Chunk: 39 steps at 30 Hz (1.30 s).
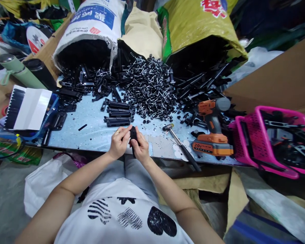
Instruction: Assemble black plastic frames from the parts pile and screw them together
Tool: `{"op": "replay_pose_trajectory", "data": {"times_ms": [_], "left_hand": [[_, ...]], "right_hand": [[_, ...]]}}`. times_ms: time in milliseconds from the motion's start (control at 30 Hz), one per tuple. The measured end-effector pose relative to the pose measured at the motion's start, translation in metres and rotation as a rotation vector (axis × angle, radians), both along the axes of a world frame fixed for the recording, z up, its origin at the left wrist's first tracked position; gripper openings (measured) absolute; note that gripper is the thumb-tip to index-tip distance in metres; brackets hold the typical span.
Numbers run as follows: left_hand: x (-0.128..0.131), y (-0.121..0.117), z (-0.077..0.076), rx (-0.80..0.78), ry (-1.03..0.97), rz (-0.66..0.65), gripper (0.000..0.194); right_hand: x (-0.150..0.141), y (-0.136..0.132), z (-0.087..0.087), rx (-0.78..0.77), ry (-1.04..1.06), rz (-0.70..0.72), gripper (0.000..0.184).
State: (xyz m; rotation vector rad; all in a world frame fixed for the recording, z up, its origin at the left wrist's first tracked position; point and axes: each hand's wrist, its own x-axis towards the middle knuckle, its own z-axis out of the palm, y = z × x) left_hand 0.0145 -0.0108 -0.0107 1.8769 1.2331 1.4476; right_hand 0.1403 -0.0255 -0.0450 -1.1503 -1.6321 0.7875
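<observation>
Both the left hand (119, 142) and the right hand (141, 148) are closed on one black part (133, 133), held between them at the middle of the near edge of the table (72, 123). Its long axis runs roughly from the person's lap towards the far edge, so the left hand lies along one flank and the right hand along the other; neither is clearly nearer. The left fingers are bent, with thumb and forefinger pinched in at the far end, while the right thumb lies along the part and the other right fingers curl mostly out of sight. Whether the part rests on the table or hangs just above it cannot be told. The forearms angle inward from the near corners to meet there, wrists low. Just beyond the left hand, a stack of black pieces (120, 114) lies crosswise, parallel to the near edge. Further on, a heap of pins (152, 89) spreads towards the far edge. Right of the right hand, a hammer (180, 144) slants with its handle overhanging the near edge, and a cordless drill (213, 123) stands beside it, short of the pink basket (249, 142) at the right end.
</observation>
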Motion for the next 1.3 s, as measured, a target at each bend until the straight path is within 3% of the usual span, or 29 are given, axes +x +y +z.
{"op": "replay_pose_trajectory", "data": {"times_ms": [200,300,367,433,500,567,667,800,867,967,1067,1200,1300], "left_hand": [[-0.016,0.023,0.016,0.03,0.038,-0.176,0.035],[-0.017,0.029,0.012,0.023,0.061,-0.265,0.033],[-0.014,0.028,0.001,-0.017,0.057,-0.236,0.033],[-0.009,0.023,-0.017,-0.141,0.001,-0.097,0.036],[-0.007,0.014,-0.037,-0.337,-0.092,0.057,0.042],[-0.01,0.004,-0.053,-0.495,-0.118,0.127,0.047],[-0.023,-0.009,-0.062,-0.463,0.137,0.163,0.05],[-0.038,-0.014,-0.061,-0.158,0.493,0.131,0.043],[-0.042,-0.012,-0.064,-0.03,0.577,0.08,0.042],[-0.044,-0.009,-0.073,0.105,0.618,0.057,0.045],[-0.044,-0.008,-0.079,0.165,0.594,0.064,0.046],[-0.042,-0.01,-0.081,0.18,0.58,0.072,0.043],[-0.042,-0.01,-0.082,0.175,0.565,0.076,0.042]], "right_hand": [[-0.003,0.002,-0.003,0.031,-0.044,-0.073,0.059],[-0.006,0.001,-0.013,0.015,-0.036,-0.094,0.059],[-0.007,0.002,-0.02,-0.025,-0.031,-0.082,0.058],[-0.003,0.009,-0.024,-0.081,-0.071,0.004,0.057],[0.01,0.027,-0.022,-0.111,-0.208,0.147,0.054],[0.035,0.058,-0.016,-0.099,-0.382,0.194,0.051],[0.091,0.13,-0.001,-0.061,-0.525,-0.078,0.048],[0.17,0.234,0.015,-0.096,-0.68,-0.62,0.051],[0.2,0.274,0.021,-0.206,-0.696,-0.838,0.059],[0.234,0.314,0.025,-0.498,-0.594,-1.103,0.07],[0.254,0.341,0.021,-0.71,-0.549,-1.169,0.082],[0.261,0.377,0.005,-0.755,-0.67,-1.145,0.116],[0.258,0.396,-0.008,-0.763,-0.617,-1.183,0.122]]}}
